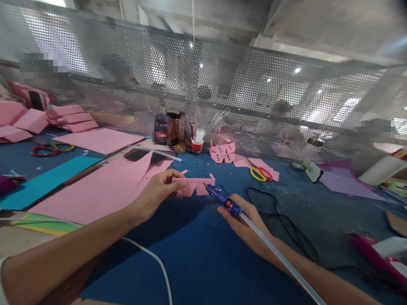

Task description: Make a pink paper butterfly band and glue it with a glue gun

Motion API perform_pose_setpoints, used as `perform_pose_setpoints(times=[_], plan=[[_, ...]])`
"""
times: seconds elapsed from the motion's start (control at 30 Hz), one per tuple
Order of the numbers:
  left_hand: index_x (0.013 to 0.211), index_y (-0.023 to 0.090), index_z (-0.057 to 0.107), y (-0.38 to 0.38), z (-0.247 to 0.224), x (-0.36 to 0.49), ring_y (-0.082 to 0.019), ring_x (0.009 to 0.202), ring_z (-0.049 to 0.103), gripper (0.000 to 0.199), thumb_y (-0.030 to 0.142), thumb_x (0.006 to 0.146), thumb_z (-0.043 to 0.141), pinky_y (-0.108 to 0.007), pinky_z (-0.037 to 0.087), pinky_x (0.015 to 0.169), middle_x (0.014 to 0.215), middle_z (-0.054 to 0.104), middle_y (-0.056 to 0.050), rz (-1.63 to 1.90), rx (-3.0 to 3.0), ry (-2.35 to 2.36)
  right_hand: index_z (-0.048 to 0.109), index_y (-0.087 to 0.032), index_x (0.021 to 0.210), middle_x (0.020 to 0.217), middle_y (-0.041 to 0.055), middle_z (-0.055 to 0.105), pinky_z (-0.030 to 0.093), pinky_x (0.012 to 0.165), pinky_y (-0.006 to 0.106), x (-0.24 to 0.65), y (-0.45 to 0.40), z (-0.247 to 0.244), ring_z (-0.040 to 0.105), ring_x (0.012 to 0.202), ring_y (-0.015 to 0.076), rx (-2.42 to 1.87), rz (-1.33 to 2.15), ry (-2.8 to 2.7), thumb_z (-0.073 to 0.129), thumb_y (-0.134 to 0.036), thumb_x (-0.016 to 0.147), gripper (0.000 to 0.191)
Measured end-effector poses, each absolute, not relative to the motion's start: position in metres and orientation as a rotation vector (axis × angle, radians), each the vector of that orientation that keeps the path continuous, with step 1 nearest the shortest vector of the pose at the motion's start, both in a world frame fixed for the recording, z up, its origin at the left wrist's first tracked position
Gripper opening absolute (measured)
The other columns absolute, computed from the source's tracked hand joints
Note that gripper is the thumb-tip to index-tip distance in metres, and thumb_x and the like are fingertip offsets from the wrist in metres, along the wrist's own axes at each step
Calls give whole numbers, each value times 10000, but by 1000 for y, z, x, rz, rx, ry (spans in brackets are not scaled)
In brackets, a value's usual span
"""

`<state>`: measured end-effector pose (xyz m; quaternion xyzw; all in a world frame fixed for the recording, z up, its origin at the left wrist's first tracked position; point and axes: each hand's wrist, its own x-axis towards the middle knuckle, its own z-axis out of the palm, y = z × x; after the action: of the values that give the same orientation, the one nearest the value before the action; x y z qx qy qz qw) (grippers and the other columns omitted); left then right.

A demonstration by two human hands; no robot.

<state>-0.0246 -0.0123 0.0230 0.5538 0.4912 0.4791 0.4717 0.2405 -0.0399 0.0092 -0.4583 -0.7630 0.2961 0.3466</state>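
Note:
My left hand (159,189) pinches the left end of a folded pink paper piece (193,185), held just above the blue table (178,250). The piece has a straight top fold and cut-out points below. In my right hand (248,220) is a blue hot glue gun (224,200), its tip at the right part of the paper. A long clear glue stick (273,250) sticks out of the gun's rear toward me. Whether the tip touches the paper, I cannot tell. Behind them stands a similar pink paper butterfly shape with dark dots (223,152).
Large pink sheets (104,182) and a teal sheet (47,180) lie left. Yellow-and-red scissors (261,173) rest beyond my right hand, near a black cable (276,212). A white cable (159,258) crosses the front. A red-and-white cup (197,145) stands before the perforated metal screen (178,67).

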Motion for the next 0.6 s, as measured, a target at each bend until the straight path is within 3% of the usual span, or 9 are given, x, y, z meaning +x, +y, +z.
perform_pose_setpoints(times=[0.6], plan=[[834, 196, 621, -11, 23, -25, -152, 721, 593, 225, 382, 759, 723, -279, 499, 662, 795, 641, -6, 1173, 1340, 1202, 413, -219, 745, 676, -51, 422, 323, 482, 202, 241, -40, 4, 396, 561, 93, -1254, 782, -1944, 566, -424, 907, 302]])
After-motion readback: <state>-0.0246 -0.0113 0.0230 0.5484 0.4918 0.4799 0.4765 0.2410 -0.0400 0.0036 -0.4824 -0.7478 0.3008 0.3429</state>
